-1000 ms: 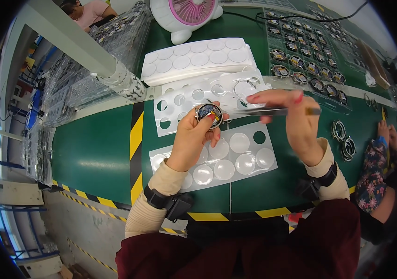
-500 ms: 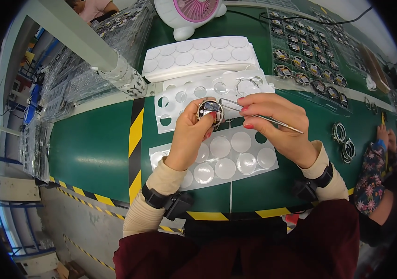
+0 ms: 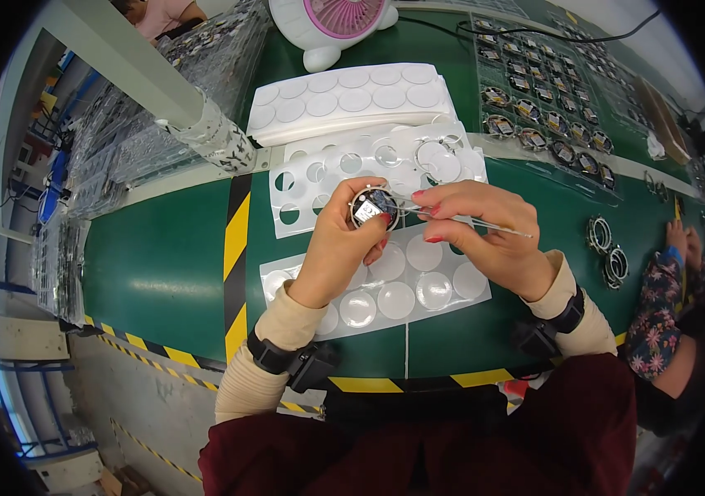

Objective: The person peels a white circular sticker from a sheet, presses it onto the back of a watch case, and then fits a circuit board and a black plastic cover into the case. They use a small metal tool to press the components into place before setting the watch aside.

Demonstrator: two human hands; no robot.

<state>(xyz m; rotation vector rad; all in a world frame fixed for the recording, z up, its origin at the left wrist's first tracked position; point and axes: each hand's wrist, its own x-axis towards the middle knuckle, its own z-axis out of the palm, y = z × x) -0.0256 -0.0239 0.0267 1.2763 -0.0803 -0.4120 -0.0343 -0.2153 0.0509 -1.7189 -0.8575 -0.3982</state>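
Observation:
My left hand [image 3: 333, 240] pinches a round watch-like module [image 3: 373, 208] with a metal rim and dark electronics inside, thumb across its face. Metal tweezers [image 3: 485, 223] lie between the thumb and fingers of my right hand [image 3: 497, 231]. Their tips reach the module's right side; whether they touch it I cannot tell. Under both hands lies a sheet of round clear stickers [image 3: 396, 301]. Just beyond is another sheet with several punched-out circles [image 3: 303, 221].
A stack of white sticker sheets [image 3: 344, 124] and a white-and-pink fan [image 3: 316, 58] stand at the back. Trays of round modules [image 3: 534, 106] fill the back right. Metal rings [image 3: 615, 266] lie at the right, near another person's hands [image 3: 678, 238]. A pillar [image 3: 133, 62] rises at the left.
The module has turned in my left hand, so its pale rectangular part shows more. My right hand has lowered slightly and the tweezers lie flatter, their tips at the module's right side.

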